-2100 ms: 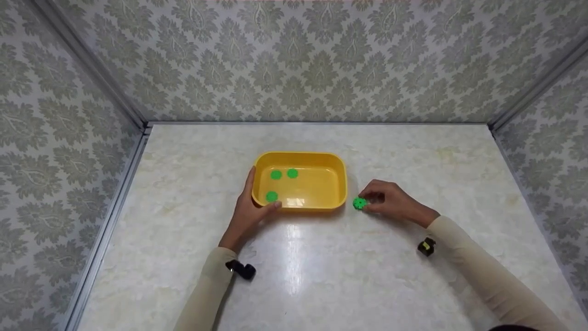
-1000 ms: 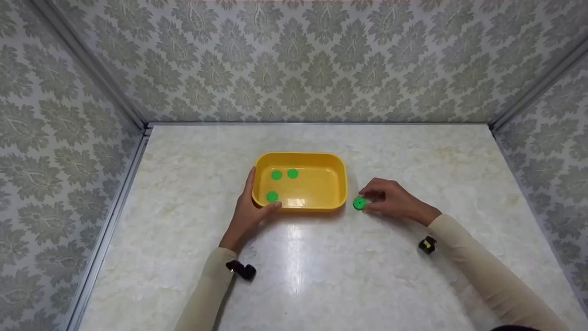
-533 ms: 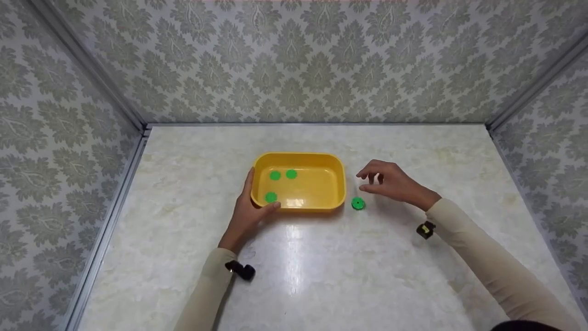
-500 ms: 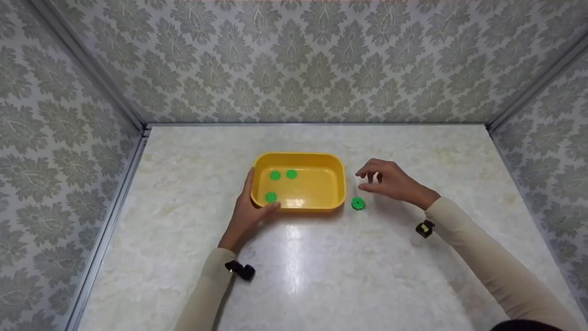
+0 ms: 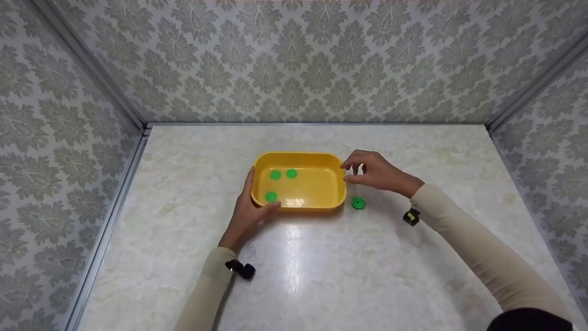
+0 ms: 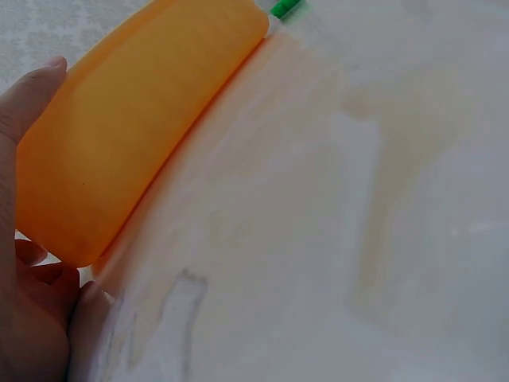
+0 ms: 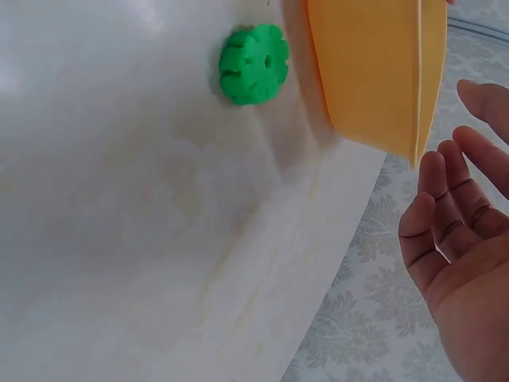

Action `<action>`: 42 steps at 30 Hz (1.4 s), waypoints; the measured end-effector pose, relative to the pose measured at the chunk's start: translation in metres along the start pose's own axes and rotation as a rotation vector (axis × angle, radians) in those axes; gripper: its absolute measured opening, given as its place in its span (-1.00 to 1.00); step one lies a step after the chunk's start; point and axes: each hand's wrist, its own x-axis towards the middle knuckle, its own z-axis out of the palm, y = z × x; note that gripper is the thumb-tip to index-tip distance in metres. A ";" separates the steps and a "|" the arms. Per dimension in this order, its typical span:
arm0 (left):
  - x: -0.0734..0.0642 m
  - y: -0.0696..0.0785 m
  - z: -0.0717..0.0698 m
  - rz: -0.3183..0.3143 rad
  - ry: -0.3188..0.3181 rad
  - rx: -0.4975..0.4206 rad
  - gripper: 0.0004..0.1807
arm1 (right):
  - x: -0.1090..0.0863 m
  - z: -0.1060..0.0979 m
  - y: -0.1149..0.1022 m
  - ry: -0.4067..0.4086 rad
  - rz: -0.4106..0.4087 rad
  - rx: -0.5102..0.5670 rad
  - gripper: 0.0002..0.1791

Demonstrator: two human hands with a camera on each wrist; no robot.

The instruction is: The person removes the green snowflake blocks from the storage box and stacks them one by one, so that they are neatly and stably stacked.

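Note:
My left hand grips the left front corner of a yellow plastic tub, thumb over the front rim and fingers along the left side. Three green notched discs, one of them this disc, lie flat on the tub's floor towards its left. A short stack of green notched discs stands on the table just right of the tub. Nothing is in my right hand; its fingers are loosely bent, thumb apart, and the fingertips are right at the tub's right rim, above and behind the stack.
The pale marbled table reaches back to a patterned wall. Similar patterned panels with metal edge strips stand on the left and right. A black wrist camera hangs at the right cuff, another black camera at the left.
My right hand first holds the disc stack, then lets go of it and rises, moving back and left to the tub's right rim. The left hand and tub stay put.

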 end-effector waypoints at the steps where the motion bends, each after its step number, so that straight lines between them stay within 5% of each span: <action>1: 0.000 0.000 0.000 0.001 0.002 0.004 0.35 | 0.002 0.001 -0.001 -0.008 -0.005 0.004 -0.67; 42: 0.001 0.002 0.002 -0.036 0.015 -0.007 0.33 | 0.086 0.039 -0.025 -0.103 -0.014 0.049 -0.62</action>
